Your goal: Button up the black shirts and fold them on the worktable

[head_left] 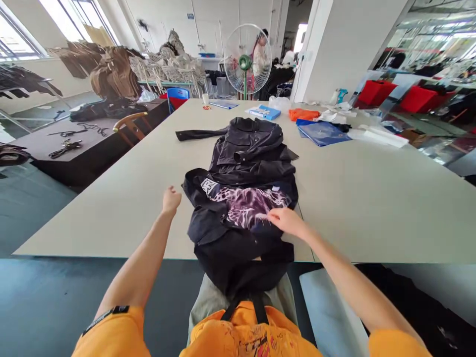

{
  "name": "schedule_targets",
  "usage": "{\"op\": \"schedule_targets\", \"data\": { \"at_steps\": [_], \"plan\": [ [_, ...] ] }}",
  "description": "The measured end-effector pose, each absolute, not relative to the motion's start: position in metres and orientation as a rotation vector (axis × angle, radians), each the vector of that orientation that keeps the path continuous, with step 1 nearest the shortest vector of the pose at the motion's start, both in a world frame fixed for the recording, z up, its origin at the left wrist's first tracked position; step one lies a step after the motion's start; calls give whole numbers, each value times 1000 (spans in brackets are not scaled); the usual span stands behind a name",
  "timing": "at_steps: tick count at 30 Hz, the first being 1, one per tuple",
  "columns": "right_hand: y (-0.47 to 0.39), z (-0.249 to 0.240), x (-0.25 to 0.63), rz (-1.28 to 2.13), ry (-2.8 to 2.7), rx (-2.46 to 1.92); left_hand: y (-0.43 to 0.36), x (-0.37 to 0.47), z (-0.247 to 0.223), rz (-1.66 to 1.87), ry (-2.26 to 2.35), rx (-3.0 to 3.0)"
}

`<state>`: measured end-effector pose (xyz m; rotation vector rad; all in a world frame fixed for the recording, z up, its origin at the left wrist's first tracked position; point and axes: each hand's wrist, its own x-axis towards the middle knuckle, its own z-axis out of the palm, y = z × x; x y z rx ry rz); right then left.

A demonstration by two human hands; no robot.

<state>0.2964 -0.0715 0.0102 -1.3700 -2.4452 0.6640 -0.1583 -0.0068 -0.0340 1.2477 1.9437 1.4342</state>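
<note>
Dark garments lie in a row down the middle of the table. The nearest, a black garment (208, 225), shows a purple and white patterned lining (247, 203) and hangs over the table's front edge. Over the right part of the lining, my right hand (286, 220) has its fingers pinched at a small whitish strip or edge whose nature is unclear. My left hand (171, 199) is raised just left of the garment, fingers curled and slightly blurred; nothing shows in it. Farther back lies a black jacket (241, 141) with one sleeve stretched left.
The pale table (372, 208) bears blue folders (322, 133), an orange bundle (303, 114) and white papers at the back right. A green-hubbed fan (245, 62) stands beyond, with a person (259, 57) behind it. A wooden chair (132, 130) is at the left edge.
</note>
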Motion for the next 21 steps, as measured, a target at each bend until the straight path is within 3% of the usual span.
{"op": "schedule_targets", "data": {
  "at_steps": [3,8,13,17,21],
  "plan": [
    [-118,-40,290,839,-2291,-1460,-34,-148,-72,972,2015,1545],
    [-159,-68,258,1083,-2106,-1544,-38,-97,-89,232,1713,2195],
    [-159,-90,242,599,-2165,-1605,-27,-76,-92,-170,1654,2337],
    [-154,-104,245,377,-2252,-1663,-21,-90,-71,32,1554,2341],
    [-150,-104,244,378,-2233,-1569,-37,-115,2,936,1470,2147]
  ]
}}
